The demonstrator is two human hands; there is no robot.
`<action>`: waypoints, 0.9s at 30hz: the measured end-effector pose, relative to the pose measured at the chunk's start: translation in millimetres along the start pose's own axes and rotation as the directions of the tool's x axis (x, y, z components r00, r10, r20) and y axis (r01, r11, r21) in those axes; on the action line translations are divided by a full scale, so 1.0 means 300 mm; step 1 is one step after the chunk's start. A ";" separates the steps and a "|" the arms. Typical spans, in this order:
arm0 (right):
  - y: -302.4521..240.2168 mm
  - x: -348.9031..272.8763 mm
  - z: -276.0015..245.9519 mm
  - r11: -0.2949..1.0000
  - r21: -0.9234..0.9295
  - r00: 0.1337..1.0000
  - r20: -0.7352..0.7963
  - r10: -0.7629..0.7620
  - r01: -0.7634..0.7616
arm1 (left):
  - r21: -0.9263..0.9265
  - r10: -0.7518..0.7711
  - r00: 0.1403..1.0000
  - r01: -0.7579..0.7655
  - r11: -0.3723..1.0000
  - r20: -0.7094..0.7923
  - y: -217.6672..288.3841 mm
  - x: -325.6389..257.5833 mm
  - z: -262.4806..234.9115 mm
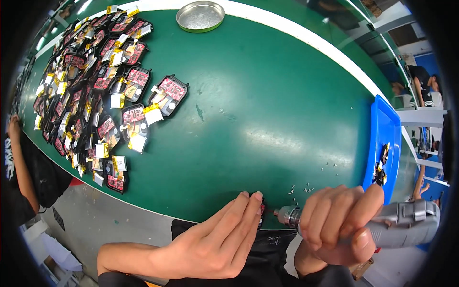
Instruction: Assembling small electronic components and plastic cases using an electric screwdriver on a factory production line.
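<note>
At the table's near edge, my left hand (205, 246) lies over a small black housing with a red circuit board (262, 210), its fingers long and close together against it. Most of that housing is hidden under the hand. My right hand (334, 220) is wrapped around a grey electric screwdriver (409, 225), held nearly level. The chuck points left at the housing; whether the bit touches a screw cannot be made out. Several small loose screws (306, 187) are scattered on the green table just beyond the chuck.
Many open black housings with red boards and silver battery packs (136, 79) crowd the table's left side. A round metal tin (201, 16) stands at the far edge. On the right is a blue tray (396, 119) with a few parts. Another person's arm (21, 167) shows far left.
</note>
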State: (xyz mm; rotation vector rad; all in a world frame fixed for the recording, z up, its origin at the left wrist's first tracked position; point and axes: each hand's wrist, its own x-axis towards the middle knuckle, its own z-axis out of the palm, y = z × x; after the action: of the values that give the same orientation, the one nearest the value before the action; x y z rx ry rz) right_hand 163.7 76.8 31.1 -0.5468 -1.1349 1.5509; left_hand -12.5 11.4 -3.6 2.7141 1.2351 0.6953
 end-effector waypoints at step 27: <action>-0.075 -0.123 -0.095 0.913 0.397 0.982 -0.186 -0.022 0.096 | 0.146 -0.344 0.906 0.386 0.911 -0.248 -0.269 -0.017 -0.243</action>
State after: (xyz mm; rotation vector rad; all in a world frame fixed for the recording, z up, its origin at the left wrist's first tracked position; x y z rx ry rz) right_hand 209.3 52.4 30.3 -0.3559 -0.6602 1.5929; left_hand -103.1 53.7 39.1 2.4759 1.8930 0.8769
